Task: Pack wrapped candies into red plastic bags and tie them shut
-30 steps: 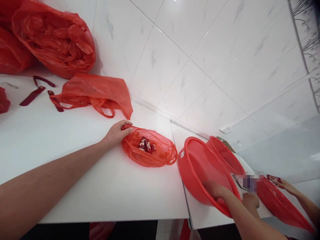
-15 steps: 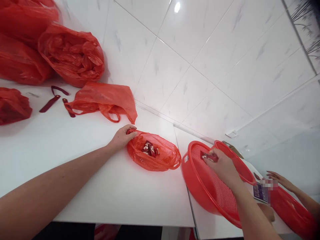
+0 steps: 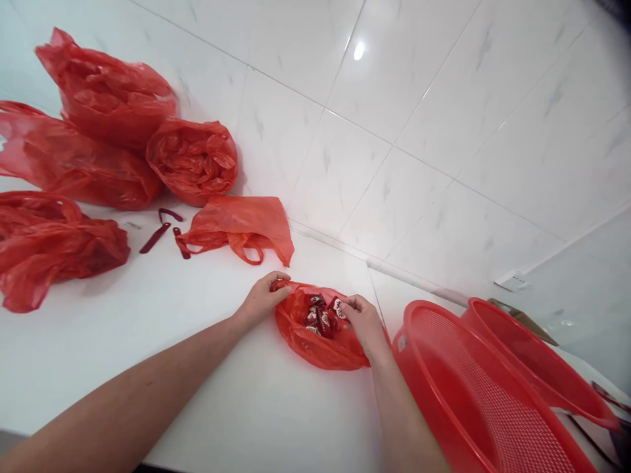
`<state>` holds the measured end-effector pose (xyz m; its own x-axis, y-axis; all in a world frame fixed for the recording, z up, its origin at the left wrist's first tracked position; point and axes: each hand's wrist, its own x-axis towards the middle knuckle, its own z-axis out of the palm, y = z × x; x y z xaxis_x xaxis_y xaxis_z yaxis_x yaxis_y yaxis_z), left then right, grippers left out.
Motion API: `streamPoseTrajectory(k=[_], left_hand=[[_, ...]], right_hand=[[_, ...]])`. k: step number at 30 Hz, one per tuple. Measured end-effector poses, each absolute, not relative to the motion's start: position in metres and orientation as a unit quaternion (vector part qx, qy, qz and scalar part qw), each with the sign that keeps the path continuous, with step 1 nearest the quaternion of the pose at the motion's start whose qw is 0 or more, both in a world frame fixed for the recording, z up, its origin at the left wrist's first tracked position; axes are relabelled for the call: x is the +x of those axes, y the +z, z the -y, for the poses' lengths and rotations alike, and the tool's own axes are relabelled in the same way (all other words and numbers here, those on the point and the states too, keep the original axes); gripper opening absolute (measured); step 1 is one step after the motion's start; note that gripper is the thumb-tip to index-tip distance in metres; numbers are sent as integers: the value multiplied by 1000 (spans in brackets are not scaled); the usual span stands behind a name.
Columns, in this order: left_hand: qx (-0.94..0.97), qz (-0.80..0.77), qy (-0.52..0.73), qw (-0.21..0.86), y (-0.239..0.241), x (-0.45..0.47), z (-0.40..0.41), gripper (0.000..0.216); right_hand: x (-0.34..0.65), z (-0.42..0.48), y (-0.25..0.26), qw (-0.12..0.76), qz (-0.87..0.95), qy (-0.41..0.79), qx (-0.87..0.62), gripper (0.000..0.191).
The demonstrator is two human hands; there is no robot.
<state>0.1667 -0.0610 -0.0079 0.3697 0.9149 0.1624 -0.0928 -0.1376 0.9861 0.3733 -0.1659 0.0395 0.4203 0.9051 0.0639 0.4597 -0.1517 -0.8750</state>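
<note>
A small red plastic bag (image 3: 315, 345) lies open on the white table (image 3: 148, 328), with several red-and-white wrapped sweets (image 3: 318, 317) inside. My left hand (image 3: 261, 299) pinches the bag's left rim, fingers closed on the plastic. My right hand (image 3: 362, 322) reaches into the bag from the right, fingers curled over a wrapped sweet (image 3: 339, 307) at the mouth of the bag.
A red mesh basket (image 3: 473, 401) stands tilted at the right, a second red basket (image 3: 532, 368) behind it. Several full red bags (image 3: 192, 157) are piled against the tiled wall at the back left. A flat red bag (image 3: 241, 226) and dark red strips (image 3: 158, 235) lie beside them.
My right hand left the red basket and went left into the small bag. The view swung left, so the other person's hand is out of sight. My left hand kept its hold.
</note>
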Motion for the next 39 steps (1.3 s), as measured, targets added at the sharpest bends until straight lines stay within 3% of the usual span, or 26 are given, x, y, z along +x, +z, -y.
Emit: streamPoseTrajectory(k=[7, 16, 23, 29, 34, 39], left_hand=[[598, -328, 423, 597, -7, 169, 63, 37], [590, -354, 415, 596, 2, 175, 62, 51], [594, -348, 431, 583, -1, 179, 62, 57], [645, -392, 432, 493, -7, 179, 64, 58], [694, -406, 414, 427, -10, 181, 67, 57], [766, -353, 510, 168, -1, 177, 70, 54]], right_hand=[[382, 172, 15, 518, 428, 296, -679, 21], [386, 176, 16, 424, 457, 183, -760, 21], [384, 176, 16, 429, 449, 182, -762, 19], [385, 177, 20, 415, 436, 180, -778, 13], [393, 174, 12, 378, 471, 145, -784, 19], [395, 172, 7, 367, 536, 48, -759, 21]])
